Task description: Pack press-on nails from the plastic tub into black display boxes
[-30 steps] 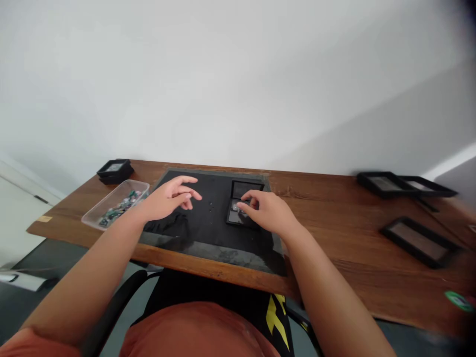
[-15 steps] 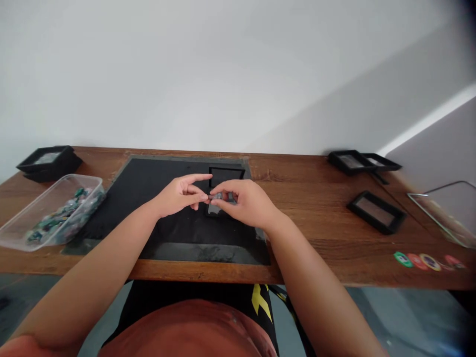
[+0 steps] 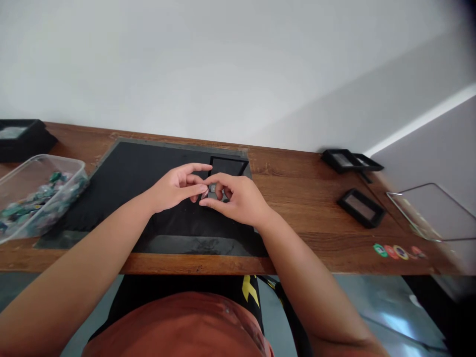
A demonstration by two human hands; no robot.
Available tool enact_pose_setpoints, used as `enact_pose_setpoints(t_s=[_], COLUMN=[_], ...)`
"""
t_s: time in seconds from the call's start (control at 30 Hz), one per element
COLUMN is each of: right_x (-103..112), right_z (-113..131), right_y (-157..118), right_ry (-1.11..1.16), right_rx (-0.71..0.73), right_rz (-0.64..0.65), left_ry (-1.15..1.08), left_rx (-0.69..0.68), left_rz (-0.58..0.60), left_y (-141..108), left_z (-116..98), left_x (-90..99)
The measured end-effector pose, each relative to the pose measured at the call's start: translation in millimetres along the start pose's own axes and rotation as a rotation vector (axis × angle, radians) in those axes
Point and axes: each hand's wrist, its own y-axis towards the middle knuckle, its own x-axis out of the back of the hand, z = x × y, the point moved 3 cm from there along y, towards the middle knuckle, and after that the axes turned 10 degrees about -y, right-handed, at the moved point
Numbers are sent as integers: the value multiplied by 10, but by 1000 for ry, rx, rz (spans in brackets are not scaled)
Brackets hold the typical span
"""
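Note:
My left hand (image 3: 178,186) is over the black mat (image 3: 148,163), index finger stretched out, thumb and other fingers drawn together at a small pale, partly clear piece (image 3: 205,194). Facing it, my right hand (image 3: 238,198) curls thumb and fingers around the same spot, fingertips close to the left thumb. What exactly the piece is, I cannot make out, since the fingers cover most of it. Just behind and beneath the hands, a black-rimmed frame (image 3: 230,159) with a dark pane is partly hidden by them.
At left stands a clear plastic tub (image 3: 80,166) of mixed green and pale stones, with black frames (image 3: 28,141) stacked behind. More black frames (image 3: 340,161) lie at right, one frame (image 3: 362,208) nearer. Round coloured stickers (image 3: 390,251) and a wire stand (image 3: 412,218) are further right.
The view has shifted, so the tub sits further left. The right thumb and index finger are further apart, and the grey lump between them is less visible.

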Motion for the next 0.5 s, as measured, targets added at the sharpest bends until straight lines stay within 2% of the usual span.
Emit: enact_pose_setpoints(t_s=[0.17, 0.3, 0.43, 0.5], right_x=[22, 124, 285, 327], right_z=[5, -63, -219, -292], right_y=[-6, -18, -42, -53], right_ry=[-6, -20, -101, -169], right_rx=[20, -7, -127, -204], right_rz=[-28, -29, 8, 75], left_ry=[-90, -121, -61, -26], left_rx=[34, 14, -29, -43], left_rz=[-22, -53, -107, -132], left_y=[29, 56, 42, 25], left_z=[6, 35, 45, 32], left_x=[-27, -39, 5, 38])
